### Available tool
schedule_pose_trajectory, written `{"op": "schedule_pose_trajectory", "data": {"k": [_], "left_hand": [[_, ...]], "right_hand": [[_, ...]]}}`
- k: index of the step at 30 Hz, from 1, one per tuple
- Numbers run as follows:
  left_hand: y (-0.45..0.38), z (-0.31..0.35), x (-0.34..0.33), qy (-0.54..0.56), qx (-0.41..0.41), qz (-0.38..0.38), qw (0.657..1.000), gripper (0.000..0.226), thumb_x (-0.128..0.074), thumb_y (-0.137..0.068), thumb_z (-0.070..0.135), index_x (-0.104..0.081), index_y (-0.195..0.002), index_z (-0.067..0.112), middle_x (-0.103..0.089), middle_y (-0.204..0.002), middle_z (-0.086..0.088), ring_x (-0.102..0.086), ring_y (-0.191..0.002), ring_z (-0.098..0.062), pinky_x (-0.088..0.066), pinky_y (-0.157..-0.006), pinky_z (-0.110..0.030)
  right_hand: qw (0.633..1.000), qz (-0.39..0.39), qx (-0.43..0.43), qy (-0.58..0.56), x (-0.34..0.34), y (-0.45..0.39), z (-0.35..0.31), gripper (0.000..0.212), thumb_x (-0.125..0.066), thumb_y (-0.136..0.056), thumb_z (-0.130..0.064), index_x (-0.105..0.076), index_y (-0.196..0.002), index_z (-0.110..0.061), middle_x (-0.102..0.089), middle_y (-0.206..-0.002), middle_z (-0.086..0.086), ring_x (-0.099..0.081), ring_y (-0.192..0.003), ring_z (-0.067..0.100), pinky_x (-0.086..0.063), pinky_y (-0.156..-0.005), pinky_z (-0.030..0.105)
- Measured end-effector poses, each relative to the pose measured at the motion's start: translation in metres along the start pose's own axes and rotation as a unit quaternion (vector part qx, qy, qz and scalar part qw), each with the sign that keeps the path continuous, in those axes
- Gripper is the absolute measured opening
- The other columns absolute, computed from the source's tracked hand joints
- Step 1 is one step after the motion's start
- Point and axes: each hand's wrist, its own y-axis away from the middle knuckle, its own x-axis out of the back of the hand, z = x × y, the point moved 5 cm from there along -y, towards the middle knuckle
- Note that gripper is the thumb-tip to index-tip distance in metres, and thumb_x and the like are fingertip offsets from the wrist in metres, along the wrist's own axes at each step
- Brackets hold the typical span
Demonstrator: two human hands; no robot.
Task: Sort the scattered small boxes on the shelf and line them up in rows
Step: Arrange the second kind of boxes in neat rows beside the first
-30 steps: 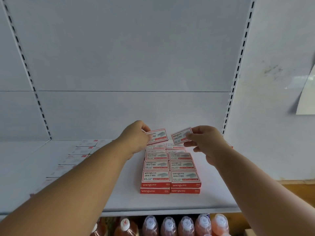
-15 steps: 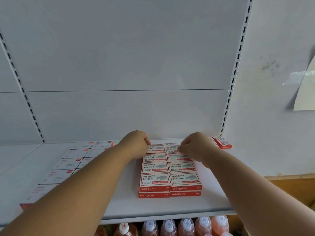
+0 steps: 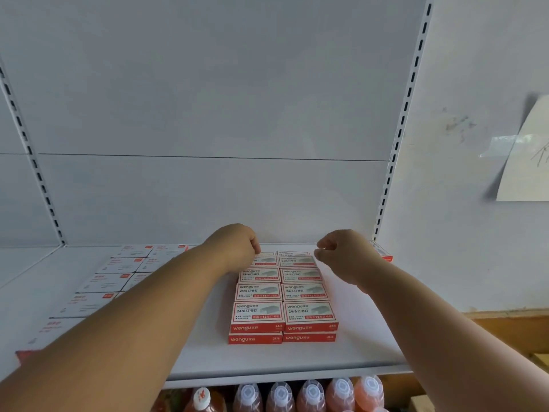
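Observation:
Red-and-white staple boxes [image 3: 306, 291] lie on the white shelf [image 3: 359, 337] in two neat columns running front to back, two layers deep at the front. My left hand [image 3: 234, 248] hovers with curled fingers over the rear of the left column and hides part of the back box. My right hand [image 3: 344, 254] is just right of the rear of the right column, fingertips curled together, holding nothing. One more red-and-white box [image 3: 383, 254] lies askew at the back right corner, half hidden behind my right hand.
Rows of white boxes with red corners [image 3: 118, 266] fill the shelf's left part, partly behind my left forearm. Capped bottles of orange liquid [image 3: 312, 394] stand on the shelf below. A taped paper sheet [image 3: 528, 159] hangs on the right wall.
A second ago each hand held a box above the rear of the columns. Both boxes were set down at the back, and my hands have since lifted off and drawn slightly apart.

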Motion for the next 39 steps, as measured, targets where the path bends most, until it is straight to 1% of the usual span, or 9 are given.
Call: {"op": "schedule_pose_trajectory", "data": {"k": [8,14,16,22,25,29,33,36,39], "left_hand": [[-0.017,0.093,-0.018,0.013,-0.069,0.020,0.997,0.008,-0.055,-0.094,0.026,-0.062,-0.094,0.030,-0.063,-0.101,0.009,-0.059,-0.095,-0.016,-0.047,-0.080,-0.029],[-0.042,0.159,-0.056,0.001,-0.051,-0.031,0.998,0.024,-0.060,-0.093,0.032,-0.069,-0.109,0.016,-0.067,-0.116,-0.003,-0.060,-0.097,-0.020,-0.047,-0.080,-0.028],[-0.051,0.170,-0.068,-0.042,-0.020,-0.056,0.997,0.036,-0.058,-0.094,0.038,-0.065,-0.105,0.005,-0.066,-0.117,-0.012,-0.062,-0.104,-0.028,-0.047,-0.074,-0.029],[-0.067,0.185,-0.094,-0.098,0.066,-0.085,0.989,0.044,-0.058,-0.090,0.053,-0.066,-0.094,0.010,-0.068,-0.107,-0.015,-0.064,-0.101,-0.030,-0.037,-0.064,-0.029],[-0.067,0.188,-0.096,-0.089,0.104,-0.064,0.988,0.040,-0.065,-0.084,0.047,-0.064,-0.082,0.007,-0.064,-0.087,-0.010,-0.064,-0.077,-0.022,-0.030,-0.047,-0.026],[-0.063,0.187,-0.093,-0.075,0.141,-0.021,0.987,0.029,-0.066,-0.080,0.035,-0.053,-0.062,0.016,-0.050,-0.061,-0.004,-0.044,-0.051,-0.017,-0.027,-0.044,-0.025],[-0.057,0.184,-0.090,-0.011,0.149,0.014,0.989,0.013,-0.066,-0.078,0.021,-0.069,-0.083,0.010,-0.067,-0.078,-0.009,-0.065,-0.071,-0.026,-0.042,-0.052,-0.027],[-0.056,0.174,-0.088,0.084,0.154,0.047,0.983,0.021,-0.062,-0.079,0.009,-0.068,-0.098,0.014,-0.070,-0.091,-0.006,-0.068,-0.088,-0.026,-0.055,-0.069,-0.032],[-0.052,0.165,-0.087,0.207,0.145,0.060,0.966,0.039,-0.059,-0.080,0.003,-0.060,-0.110,0.027,-0.066,-0.094,-0.002,-0.067,-0.083,-0.023,-0.054,-0.064,-0.029]], "right_hand": [[0.996,0.069,0.025,0.046,0.059,-0.024,0.054,0.019,-0.060,-0.088,-0.019,-0.069,-0.104,-0.023,-0.061,-0.089,-0.008,-0.057,-0.073,0.014,-0.042,-0.059,0.022],[0.990,-0.020,0.026,0.135,0.076,-0.045,0.095,0.038,-0.070,-0.082,-0.034,-0.062,-0.117,-0.022,-0.061,-0.114,0.001,-0.056,-0.089,0.018,-0.041,-0.069,0.025],[0.988,-0.053,0.030,0.140,0.074,-0.049,0.103,0.042,-0.072,-0.078,-0.037,-0.061,-0.114,-0.018,-0.061,-0.111,0.002,-0.057,-0.089,0.020,-0.046,-0.071,0.028],[0.987,-0.083,0.071,0.116,0.063,-0.063,0.115,0.034,-0.063,-0.079,-0.042,-0.060,-0.099,-0.015,-0.063,-0.095,0.002,-0.060,-0.085,0.022,-0.048,-0.066,0.028],[0.986,-0.087,0.086,0.112,0.063,-0.068,0.119,0.028,-0.063,-0.076,-0.042,-0.050,-0.078,-0.017,-0.056,-0.080,0.001,-0.053,-0.069,0.020,-0.034,-0.049,0.026],[0.985,-0.088,0.100,0.109,0.063,-0.071,0.122,0.023,-0.060,-0.077,-0.035,-0.045,-0.074,-0.018,-0.053,-0.076,0.000,-0.054,-0.071,0.024,-0.032,-0.049,0.026],[0.982,-0.088,0.112,0.121,0.065,-0.072,0.120,0.025,-0.061,-0.079,-0.031,-0.041,-0.070,-0.019,-0.047,-0.071,-0.003,-0.052,-0.071,0.022,-0.028,-0.046,0.025],[0.985,-0.099,0.096,0.101,0.068,-0.074,0.121,0.027,-0.066,-0.076,-0.029,-0.042,-0.070,-0.018,-0.047,-0.072,-0.003,-0.051,-0.069,0.021,-0.029,-0.045,0.024],[0.985,-0.125,0.080,0.086,0.067,-0.074,0.119,0.015,-0.065,-0.077,-0.024,-0.055,-0.078,-0.012,-0.051,-0.073,0.001,-0.051,-0.065,0.021,-0.031,-0.045,0.023]]}}
